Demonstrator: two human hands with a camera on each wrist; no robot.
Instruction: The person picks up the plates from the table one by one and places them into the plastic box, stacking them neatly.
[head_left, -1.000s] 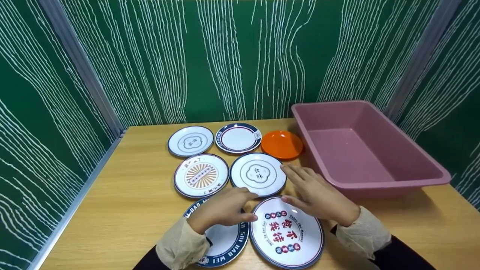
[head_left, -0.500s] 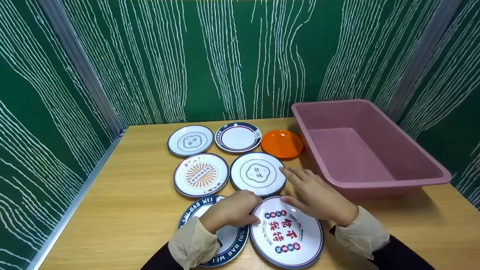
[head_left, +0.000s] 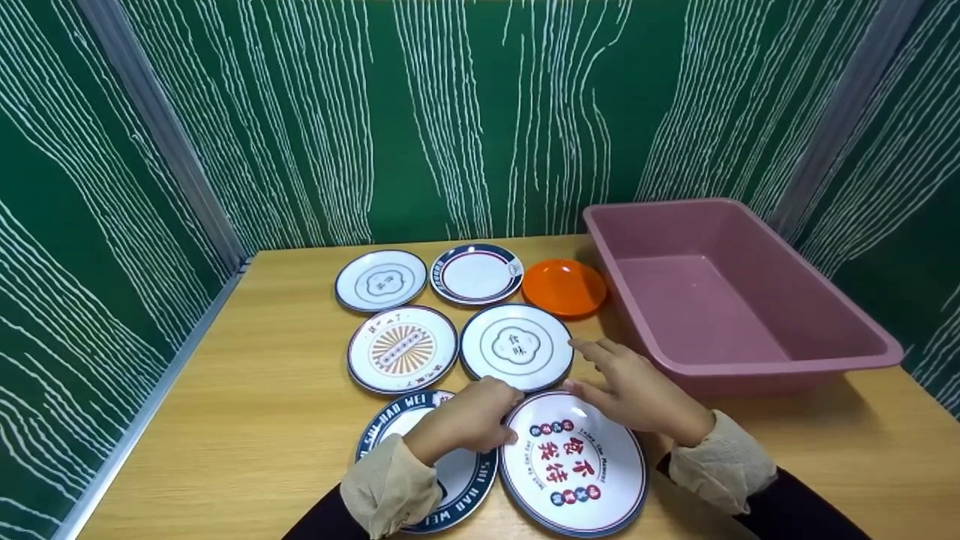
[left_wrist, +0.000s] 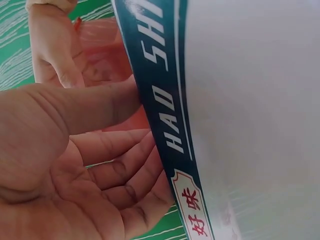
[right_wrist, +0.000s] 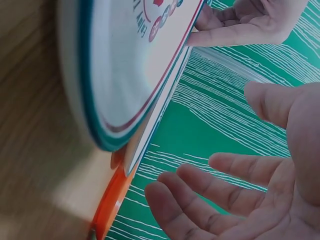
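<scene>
Plates (head_left: 403, 350) lie face-up on the counter (head_left: 262, 405), unmoved over the last second. The left hand (head_left: 465, 421) has shifted rightward above the near navy-rimmed plate (head_left: 466, 480), fingers loosely bent, grasping nothing. The right hand's (head_left: 637, 386) released fingers have edged back toward the tub (head_left: 697, 300); the arrangement apparently stands unaltered.

Beneath the fingers (head_left: 592, 351) we see a pale wooden table (head_left: 277, 360); beyond them, a green wall (head_left: 427, 135) with wavy white lines. Matching walls (head_left: 75, 150) flank them left and right, grey posts (head_left: 150, 112) at the corners.
</scene>
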